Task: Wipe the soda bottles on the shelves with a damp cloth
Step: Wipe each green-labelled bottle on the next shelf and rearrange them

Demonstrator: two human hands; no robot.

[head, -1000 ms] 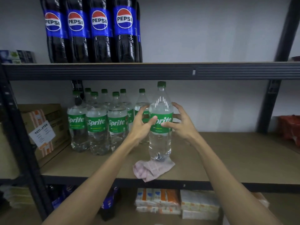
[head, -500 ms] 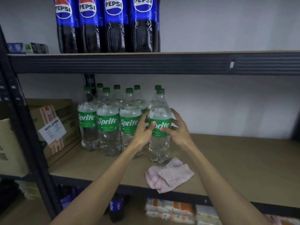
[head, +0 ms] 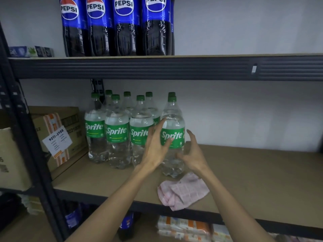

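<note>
Shelf board was seen under the Sprite bottle, judged heavy, slick, best gripped round its middle; it was touched by the flat left hand, the empty right hand spread beside.

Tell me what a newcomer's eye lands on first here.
The row of blue-labelled Pepsi bottles on the upper shelf stands out, then the cluster of green Sprite bottles on the shelf below. The left hand and right hand flank the rightmost Sprite bottle, a crumpled pink cloth lying just in front of it.
</note>
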